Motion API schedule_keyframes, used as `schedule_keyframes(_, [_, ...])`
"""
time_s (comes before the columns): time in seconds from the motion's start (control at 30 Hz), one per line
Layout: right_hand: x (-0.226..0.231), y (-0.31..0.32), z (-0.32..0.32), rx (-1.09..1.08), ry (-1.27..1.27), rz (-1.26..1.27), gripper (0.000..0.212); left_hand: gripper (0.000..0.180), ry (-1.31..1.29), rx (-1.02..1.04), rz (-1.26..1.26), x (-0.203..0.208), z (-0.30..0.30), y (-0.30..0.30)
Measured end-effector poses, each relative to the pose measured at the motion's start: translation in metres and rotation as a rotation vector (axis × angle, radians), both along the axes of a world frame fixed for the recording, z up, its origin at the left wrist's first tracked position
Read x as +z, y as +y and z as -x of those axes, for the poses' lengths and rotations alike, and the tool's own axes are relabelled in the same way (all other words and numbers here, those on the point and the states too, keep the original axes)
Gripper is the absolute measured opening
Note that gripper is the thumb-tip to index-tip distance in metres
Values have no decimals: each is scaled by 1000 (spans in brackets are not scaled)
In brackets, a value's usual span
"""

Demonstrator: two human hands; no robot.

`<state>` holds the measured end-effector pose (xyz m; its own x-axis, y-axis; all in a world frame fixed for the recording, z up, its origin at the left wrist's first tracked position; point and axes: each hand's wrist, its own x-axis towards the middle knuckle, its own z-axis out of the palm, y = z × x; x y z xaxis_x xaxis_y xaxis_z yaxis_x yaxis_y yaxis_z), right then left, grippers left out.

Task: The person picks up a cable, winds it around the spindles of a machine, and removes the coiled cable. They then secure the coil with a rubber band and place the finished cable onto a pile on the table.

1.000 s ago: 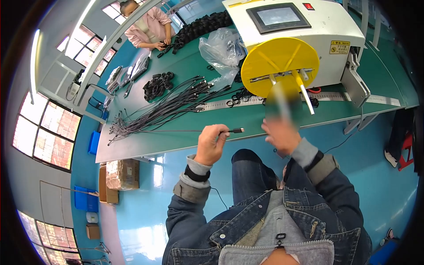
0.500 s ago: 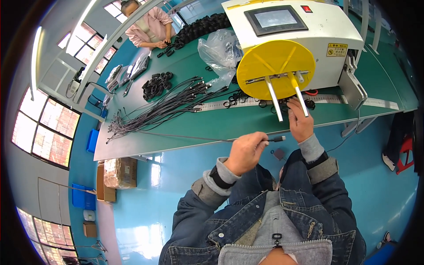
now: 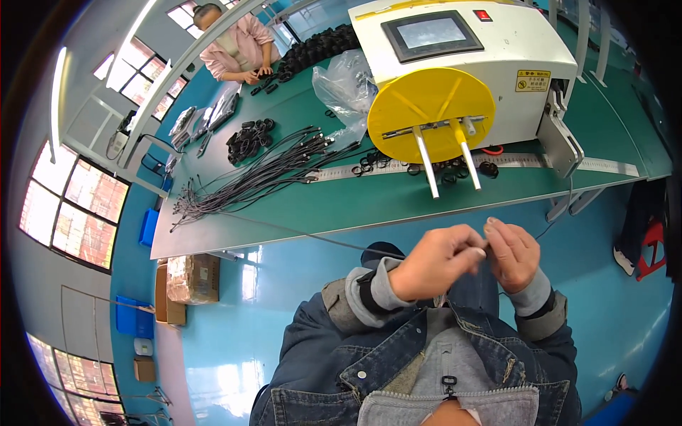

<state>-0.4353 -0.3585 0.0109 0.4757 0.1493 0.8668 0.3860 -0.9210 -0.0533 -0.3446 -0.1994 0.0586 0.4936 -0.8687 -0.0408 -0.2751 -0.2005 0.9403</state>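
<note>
Grip: fingers of my left hand (image 3: 442,264) are curled round a grey cable (image 3: 312,236), its end hidden among them; right beside sits my right hand (image 3: 513,255), thumb and fingertips drawn together, and whether anything lies between those tips I cannot tell.
Floor, far left: a cardboard box (image 3: 193,279) stands near the table's left end, and open blue floor (image 3: 234,355) spreads from there towards me.
Table edge: along the front of the green table (image 3: 341,209) runs a bare strip, and what a slant on my cable, leaving the bundle, crossing that edge and coming over the floor to my left hand!
Cable bundle: dark cables (image 3: 249,186) lie fanned, one set of ends near the left corner, the other reaching right.
Rings: a heap of black rings (image 3: 250,140) sits just behind the bundle; farther back, a co-worker (image 3: 259,35) has both hands down on the table.
Bag: clear plastic bag (image 3: 344,89), crumpled, filling the space beside the machine.
Machine: white machine (image 3: 522,50), yellow disc (image 3: 405,99), two rods (image 3: 426,163) pointing frontward, tips short of the edge, with open room between them and my hands.
Ruler, right: the metal ruler (image 3: 593,167) lies flat, passing beneath the rods.
</note>
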Motion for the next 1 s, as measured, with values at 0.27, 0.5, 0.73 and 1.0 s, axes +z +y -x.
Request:
schedule_keyframes(0.27, [7,-27,-32,-160,-113,-250,25,12,-573,263,323,19,-52,4])
schedule_keyframes(0.5, [-12,-30,-98,-92,-132,-517,18,11,-457,423,360,-3,-101,-2])
schedule_keyframes(0.73, [-15,-40,-128,-287,19,-443,14,11,-356,410,432,-14,-116,-19])
schedule_keyframes(1.0, [-23,-49,-114,-402,-12,-592,13,11,-370,408,475,-12,-116,-27])
